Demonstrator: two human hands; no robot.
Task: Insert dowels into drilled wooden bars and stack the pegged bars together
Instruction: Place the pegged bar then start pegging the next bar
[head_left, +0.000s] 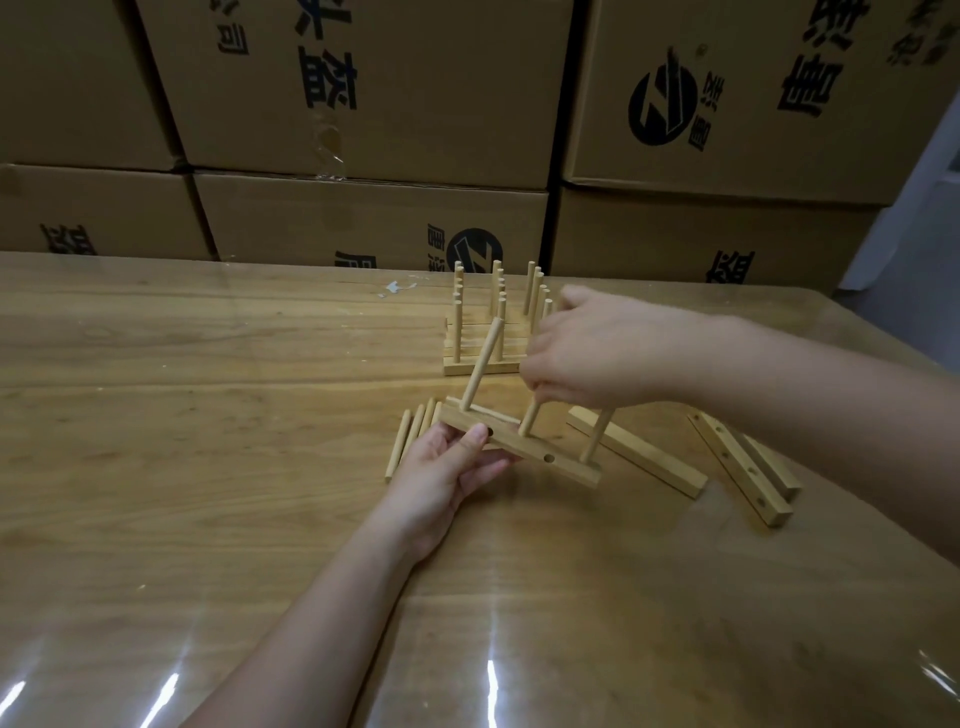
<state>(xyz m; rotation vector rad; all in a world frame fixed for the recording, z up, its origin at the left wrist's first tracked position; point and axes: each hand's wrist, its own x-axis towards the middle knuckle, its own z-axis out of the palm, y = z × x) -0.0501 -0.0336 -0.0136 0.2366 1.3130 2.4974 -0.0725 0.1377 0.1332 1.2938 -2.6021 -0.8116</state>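
My left hand (447, 470) grips the near left end of a drilled wooden bar (550, 462), held tilted just above the table. Three dowels stand in the bar: one at its left (482, 370), a middle dowel (530, 423) and one at the right (596, 436). My right hand (587, 353) is closed over the tops of the middle and right dowels. Side holes show along the bar's front face. A stack of pegged bars (480, 358) stands behind, partly hidden by my right hand. Several loose dowels (410, 434) lie to the left of the held bar.
Loose drilled bars lie at the right: one (644, 457) near the held bar, two more (748, 467) further right. The wooden table (208, 415) has a glossy plastic cover. Stacked cardboard boxes (374, 104) form a wall behind the table.
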